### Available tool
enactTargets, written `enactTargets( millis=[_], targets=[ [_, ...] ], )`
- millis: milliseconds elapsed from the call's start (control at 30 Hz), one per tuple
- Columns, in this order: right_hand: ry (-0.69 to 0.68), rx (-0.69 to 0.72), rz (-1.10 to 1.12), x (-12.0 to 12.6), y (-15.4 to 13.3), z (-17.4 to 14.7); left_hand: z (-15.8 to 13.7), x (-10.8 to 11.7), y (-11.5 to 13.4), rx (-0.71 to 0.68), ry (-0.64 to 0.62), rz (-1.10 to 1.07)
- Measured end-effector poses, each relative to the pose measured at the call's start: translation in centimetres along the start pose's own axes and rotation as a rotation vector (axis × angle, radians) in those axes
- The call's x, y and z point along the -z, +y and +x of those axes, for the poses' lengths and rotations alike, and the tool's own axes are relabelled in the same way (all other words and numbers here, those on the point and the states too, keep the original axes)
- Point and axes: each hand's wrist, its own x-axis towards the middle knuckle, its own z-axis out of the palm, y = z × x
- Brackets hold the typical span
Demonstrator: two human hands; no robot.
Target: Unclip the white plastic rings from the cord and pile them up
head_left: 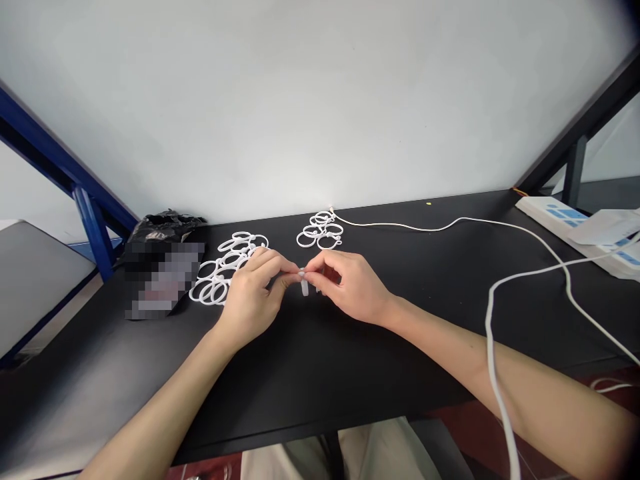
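My left hand (253, 293) and my right hand (350, 283) meet above the middle of the black table. Thumb and fingertips of both pinch a small white plastic piece (305, 287), whose flat, slightly see-through end hangs down between them. Its upper part is hidden by the fingertips. Just left of my left hand lies a heap of white plastic rings (210, 291), partly covered by that hand. Beyond my hands, a smaller group of white rings (313, 235) with little eyelets lies flat on the tabletop.
A crumpled black plastic bag (163, 227) lies at the back left, beside a blurred-out patch. A white cable (493, 320) loops across the right side, over my right forearm. At the far right sits a white and blue box (565, 223) with paper on it. Behind stands a pale wall (320, 100).
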Motion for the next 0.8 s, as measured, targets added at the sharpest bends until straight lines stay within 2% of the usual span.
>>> enactTargets(
  millis=[200,300,367,467,600,700,800],
  targets=[
    [0.046,0.037,-0.018,0.1,0.2,0.2,0.1,-0.1,0.2,-0.006,-0.017,0.059],
    [0.09,0.065,-0.12,0.7,0.6,0.5,0.2,0.1,-0.3,0.008,0.077,0.143],
    [0.093,0.034,-0.212,1.3,1.0,0.9,0.4,0.4,-1.1,0.071,0.146,0.237],
    [-0.039,-0.045,-0.331,2.2,1.4,1.1,0.4,1.0,-2.7,0.204,0.161,0.391],
    [-0.269,-0.061,-0.406,2.6,1.8,0.9,0.1,0.9,-4.3,0.331,0.053,0.551],
    [-0.301,-0.044,-0.408,2.0,2.0,0.6,-0.3,0.3,-4.7,0.311,-0.018,0.605],
    [-0.248,-0.077,-0.373,1.0,2.1,0.5,-0.4,-0.2,-4.4,0.228,-0.013,0.581]
  ],
)
